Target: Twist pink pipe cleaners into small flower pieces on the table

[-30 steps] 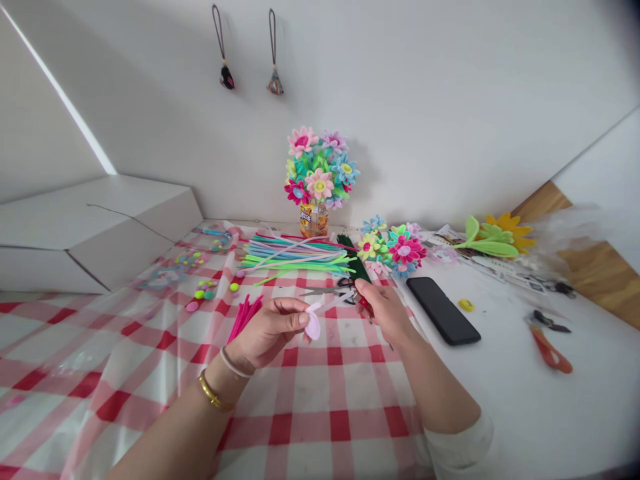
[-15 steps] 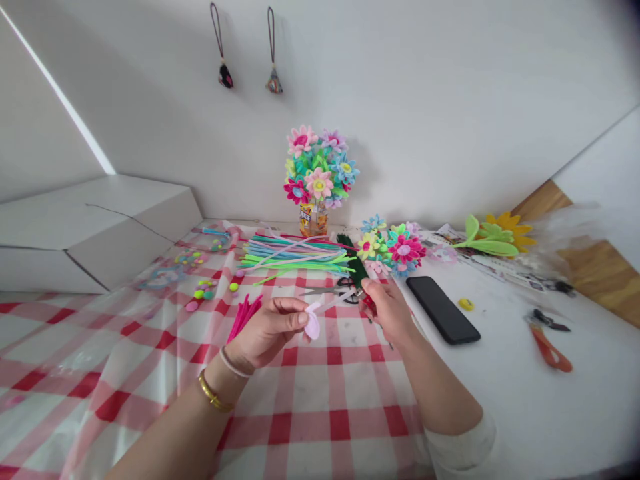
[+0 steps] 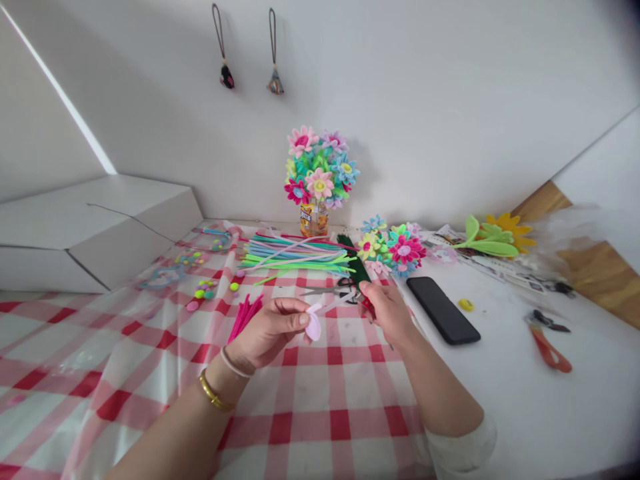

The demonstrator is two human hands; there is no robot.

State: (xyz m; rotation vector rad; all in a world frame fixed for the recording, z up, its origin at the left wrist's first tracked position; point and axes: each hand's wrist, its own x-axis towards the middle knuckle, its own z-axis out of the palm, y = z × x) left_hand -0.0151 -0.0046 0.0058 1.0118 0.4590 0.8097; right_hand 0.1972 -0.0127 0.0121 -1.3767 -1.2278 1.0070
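My left hand (image 3: 280, 328) pinches a pale lilac pipe cleaner loop (image 3: 313, 325), shaped like a petal, between thumb and fingers. A thin pale strip runs from this loop toward the other hand. My right hand (image 3: 387, 310) is closed around a red-handled tool (image 3: 369, 307), mostly covered by the fingers, so its kind is unclear. Just behind it lie black-handled scissors (image 3: 320, 291), blades pointing left on the checked cloth. Beyond my left wrist rests a bundle of magenta pipe cleaners (image 3: 245, 317).
Multicoloured pipe cleaners (image 3: 295, 253) lie ahead, with dark green stems (image 3: 357, 267) beside them. Behind stands a jar (image 3: 314, 220) of fuzzy flowers. Loose flowers (image 3: 395, 248), a phone (image 3: 443, 310) and orange-handled cutters (image 3: 549, 347) are to the right. Pompoms (image 3: 204, 293) and a white box (image 3: 100, 227) sit left.
My right hand has shifted very slightly, and more of the red handle shows. My left hand keeps its pinch on the lilac loop.
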